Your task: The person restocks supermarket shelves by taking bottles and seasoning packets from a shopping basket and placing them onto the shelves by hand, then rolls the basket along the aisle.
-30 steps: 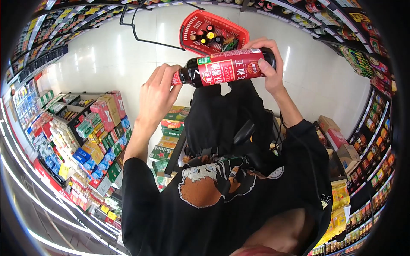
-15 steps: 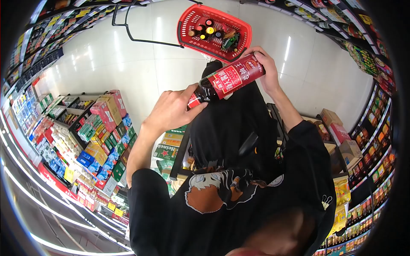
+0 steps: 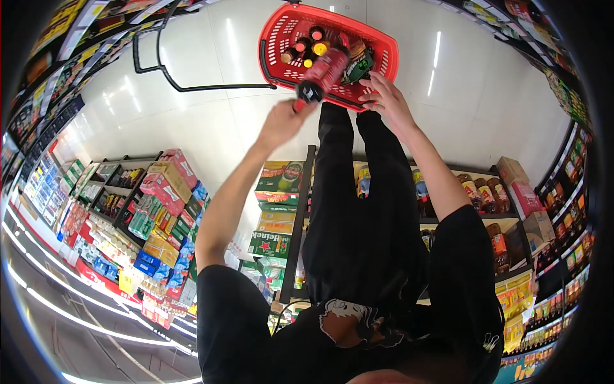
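Observation:
My left hand (image 3: pixel 282 124) grips a dark soy sauce bottle (image 3: pixel 325 69) by its red-capped neck. The bottle has a red label, slightly smeared by motion, and tilts with its base over the red shopping basket (image 3: pixel 377 40). Apart from the bottle, my right hand (image 3: pixel 387 101) is open, fingers spread, near the basket's front right rim. Inside the basket stand several dark bottles (image 3: pixel 302 45) with red, yellow and tan caps. A green packet (image 3: pixel 359 66) lies at their right, partly hidden by the held bottle.
The basket's long black handle (image 3: pixel 217 87) sticks out to the left above the pale tiled floor (image 3: pixel 211 121). Stacked drink cartons (image 3: pixel 166 192) stand at the left. Behind my legs is a shelf with large bottles (image 3: pixel 492 192), and Heineken boxes (image 3: pixel 270 244) sit beside it.
The bottle, held across by both hands before, has moved up over the basket in my left hand. My right hand has let go of it and opened.

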A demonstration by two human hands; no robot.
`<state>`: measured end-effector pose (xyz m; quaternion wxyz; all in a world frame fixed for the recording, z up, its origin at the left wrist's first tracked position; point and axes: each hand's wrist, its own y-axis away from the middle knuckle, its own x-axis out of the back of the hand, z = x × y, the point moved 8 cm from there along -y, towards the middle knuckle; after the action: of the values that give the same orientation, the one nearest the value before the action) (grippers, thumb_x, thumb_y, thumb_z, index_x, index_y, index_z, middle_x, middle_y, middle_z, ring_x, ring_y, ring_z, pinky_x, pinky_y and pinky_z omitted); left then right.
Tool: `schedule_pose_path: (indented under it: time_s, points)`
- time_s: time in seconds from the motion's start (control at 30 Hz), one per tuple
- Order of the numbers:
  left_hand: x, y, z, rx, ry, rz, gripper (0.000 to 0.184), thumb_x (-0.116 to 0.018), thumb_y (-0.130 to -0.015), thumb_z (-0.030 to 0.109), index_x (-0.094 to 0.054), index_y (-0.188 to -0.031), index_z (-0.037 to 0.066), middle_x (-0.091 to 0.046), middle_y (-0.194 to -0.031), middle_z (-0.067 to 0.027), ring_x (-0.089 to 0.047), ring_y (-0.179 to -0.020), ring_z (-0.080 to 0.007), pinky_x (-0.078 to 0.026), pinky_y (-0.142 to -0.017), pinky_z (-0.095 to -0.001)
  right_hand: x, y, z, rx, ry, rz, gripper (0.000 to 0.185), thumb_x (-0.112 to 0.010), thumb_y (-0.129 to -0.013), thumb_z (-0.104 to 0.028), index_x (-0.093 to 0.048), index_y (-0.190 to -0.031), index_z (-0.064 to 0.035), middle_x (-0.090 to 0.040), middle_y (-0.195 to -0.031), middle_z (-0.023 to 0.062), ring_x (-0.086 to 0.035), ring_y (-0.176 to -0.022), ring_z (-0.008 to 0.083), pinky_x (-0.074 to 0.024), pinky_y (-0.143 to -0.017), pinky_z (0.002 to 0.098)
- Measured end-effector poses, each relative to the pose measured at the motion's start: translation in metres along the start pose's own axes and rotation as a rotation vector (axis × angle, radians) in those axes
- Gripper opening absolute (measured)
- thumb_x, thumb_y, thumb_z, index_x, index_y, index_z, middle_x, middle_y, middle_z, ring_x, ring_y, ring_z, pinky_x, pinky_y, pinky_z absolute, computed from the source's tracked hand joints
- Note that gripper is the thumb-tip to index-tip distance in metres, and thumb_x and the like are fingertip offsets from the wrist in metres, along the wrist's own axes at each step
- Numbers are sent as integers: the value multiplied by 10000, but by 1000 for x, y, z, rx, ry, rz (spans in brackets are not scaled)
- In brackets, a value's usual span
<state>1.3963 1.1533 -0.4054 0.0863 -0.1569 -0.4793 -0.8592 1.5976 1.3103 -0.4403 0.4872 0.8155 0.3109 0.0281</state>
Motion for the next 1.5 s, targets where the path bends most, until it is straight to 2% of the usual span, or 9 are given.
schedule_pose_path:
  time_s: [0.13, 0.2, 0.4, 0.5, 0.7, 0.83, 1.2, 1.4, 1.5]
  points:
    - [15, -110, -58, 102, -153, -6, 536, -656, -900, 495, -588, -637, 33, -530, -502, -49, -521, -409, -164, -398, -399, -341, -9, 1, 10, -5, 20, -55, 548, -520, -1025, -408, -438, -1399, -15, -625, -1243, 124, -676, -935, 166, -525, -834, 320]
    - [27, -141, -57, 257, -197, -67, 592, -614, -885, 527, -671, -780, -53, -646, -637, -196, -695, -641, -315, -537, -621, -424, -11, 4, 16, -39, 37, -80, 504, -520, -1029, -397, -471, -1381, -40, -636, -1224, 122, -680, -901, 159, -525, -816, 310]
    - [31, -238, -78, 303, -305, -138, 524, -635, -874, 514, -678, -920, -5, -671, -703, -94, -652, -589, -213, -549, -587, -359, 4, 6, 44, -100, 17, -55, 430, -535, -1029, -362, -526, -1323, -49, -660, -1159, 106, -668, -886, 144, -515, -816, 299]
    - [25, -277, -96, 339, -387, -111, 548, -593, -905, 526, -663, -1050, 2, -706, -791, -129, -693, -668, -219, -566, -666, -373, 6, 3, 46, -70, 57, -56, 407, -506, -1045, -317, -527, -1330, -27, -646, -1155, 108, -652, -905, 141, -527, -858, 299]
    - [3, -335, -107, 315, -607, -89, 465, -487, -967, 472, -624, -1244, 124, -685, -1204, -119, -703, -1006, -281, -505, -942, -436, 6, -11, 39, -10, -28, -31, 360, -552, -1030, -283, -549, -1257, -3, -658, -1107, 110, -640, -890, 135, -515, -835, 287]
    - [-5, -350, -104, 311, -808, -27, 454, -510, -954, 452, -627, -1257, 134, -657, -1259, -129, -615, -1193, -326, -478, -998, -467, 4, -15, 34, 5, -63, -16, 341, -552, -1030, -263, -556, -1234, 11, -658, -1098, 123, -633, -872, 139, -514, -831, 293]
    - [1, -377, -102, 282, -818, 106, 471, -549, -915, 425, -646, -1235, 94, -657, -1249, -172, -629, -1173, -339, -493, -973, -462, 6, -24, 29, 28, -109, -23, 293, -546, -1030, -223, -577, -1202, 12, -660, -1050, 118, -626, -883, 144, -506, -829, 305]
    - [3, -354, -136, 400, -487, 49, 619, -639, -865, 509, -592, -1278, 52, -687, -1153, -223, -642, -1130, -356, -508, -954, -456, 2, -24, 20, 32, -52, -36, 308, -518, -1043, -250, -594, -1201, 3, -663, -1046, 115, -654, -882, 160, -525, -836, 315]
    - [8, -315, -120, 25, -389, 544, 597, -643, -897, 454, -494, -1236, -15, -592, -1188, -251, -647, -1040, -412, -526, -857, -510, 1, -25, 16, 37, -32, -33, 312, -530, -1037, -258, -603, -1188, 6, -671, -1026, 112, -656, -875, 161, -530, -833, 320]
